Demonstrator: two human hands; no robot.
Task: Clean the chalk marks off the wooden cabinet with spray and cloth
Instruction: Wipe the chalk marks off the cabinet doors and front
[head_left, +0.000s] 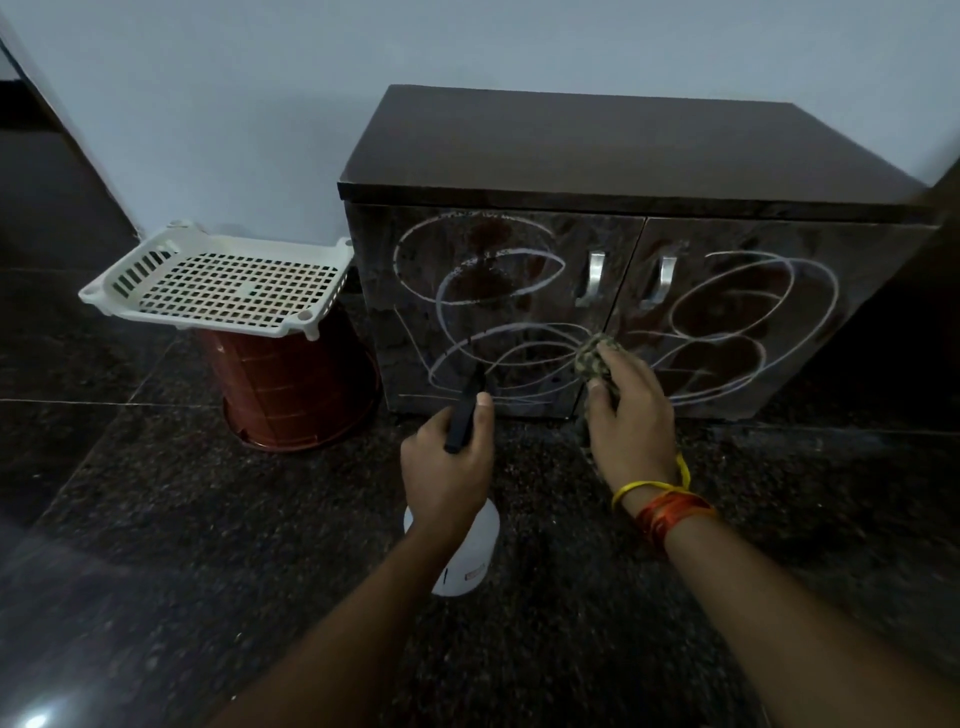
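Observation:
A dark wooden cabinet (623, 150) stands against the wall, and white chalk loops (467, 291) cover both of its doors. My left hand (447, 467) grips a white spray bottle (465, 551) by its black head, with the nozzle pointing at the lower part of the left door. My right hand (631, 410) holds a bunched patterned cloth (595, 358) pressed against the cabinet front near the bottom, where the two doors meet. Wet-looking smears show on the upper left door.
A white plastic lattice tray (130, 283) rests on an upturned brown bucket (296, 389) just left of the cabinet. The floor is dark speckled stone. Two metal handles (595, 278) sit at the doors' inner edges. Yellow and red threads circle my right wrist.

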